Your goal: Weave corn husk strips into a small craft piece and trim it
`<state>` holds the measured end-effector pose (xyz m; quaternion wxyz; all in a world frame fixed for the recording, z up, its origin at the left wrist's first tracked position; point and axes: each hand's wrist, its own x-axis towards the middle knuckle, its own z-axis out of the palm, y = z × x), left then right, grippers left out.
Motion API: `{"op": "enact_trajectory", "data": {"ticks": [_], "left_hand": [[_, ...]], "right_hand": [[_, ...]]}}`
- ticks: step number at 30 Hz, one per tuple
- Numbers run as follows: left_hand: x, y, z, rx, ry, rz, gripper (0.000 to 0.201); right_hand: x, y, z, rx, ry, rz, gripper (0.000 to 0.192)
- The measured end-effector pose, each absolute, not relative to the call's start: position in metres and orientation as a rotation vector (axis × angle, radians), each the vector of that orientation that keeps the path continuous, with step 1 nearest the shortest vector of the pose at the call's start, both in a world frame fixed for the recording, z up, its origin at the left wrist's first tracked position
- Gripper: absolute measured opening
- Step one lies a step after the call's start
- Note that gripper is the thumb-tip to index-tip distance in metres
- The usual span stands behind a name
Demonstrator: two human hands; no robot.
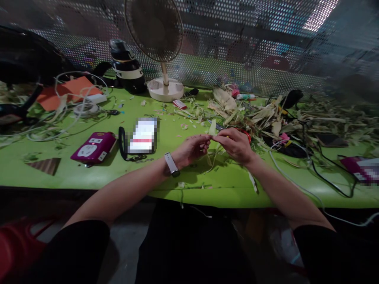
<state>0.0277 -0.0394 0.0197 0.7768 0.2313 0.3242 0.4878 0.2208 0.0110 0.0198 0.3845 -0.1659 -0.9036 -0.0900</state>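
My left hand (195,148), with a watch (171,163) on its wrist, pinches the lower end of a pale green leaf strip (212,127). Fingertips of my right hand (235,144) meet the left ones at the same strip, closed on it too. The strip's tip points up, away from me; its lower part is hidden by the fingers. Just behind my right hand lies a tool with a red handle (247,135), likely scissors, partly covered. Thin strips (211,161) hang or lie below the hands on the green table (166,181).
A heap of dried leaves (260,114) spreads over the right, with cables (322,169) in front. Left of my hands lie a lit phone (144,136) and a purple power socket (94,149). A fan (166,90) and black bottle (130,77) stand behind, before a perforated metal screen (225,43).
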Motion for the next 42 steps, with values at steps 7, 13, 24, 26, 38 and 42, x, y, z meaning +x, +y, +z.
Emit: {"op": "enact_trajectory", "data": {"ticks": [7,13,24,26,38,42], "left_hand": [[0.027,-0.041,0.022,0.463,0.678,1.014,0.004],[0.027,-0.039,0.021,0.434,0.683,1.014,0.007],[0.028,-0.043,0.019,0.583,0.697,1.113,0.008],[0.028,-0.043,0.018,0.634,0.702,1.13,0.009],[0.03,-0.041,0.016,1.083,0.888,1.265,0.016],[0.03,-0.039,0.016,1.231,0.924,1.211,0.014]], "right_hand": [[0.216,0.005,0.021,-0.445,-2.233,-0.069,0.016],[0.211,0.003,0.021,-0.457,-2.15,-0.066,0.012],[0.214,0.005,0.026,-0.494,-2.226,-0.125,0.013],[0.212,0.004,0.025,-0.482,-2.201,-0.121,0.01],[0.202,-0.002,0.024,-0.694,-2.002,0.357,0.017],[0.204,-0.001,0.024,-0.73,-2.076,0.238,0.018]]}}
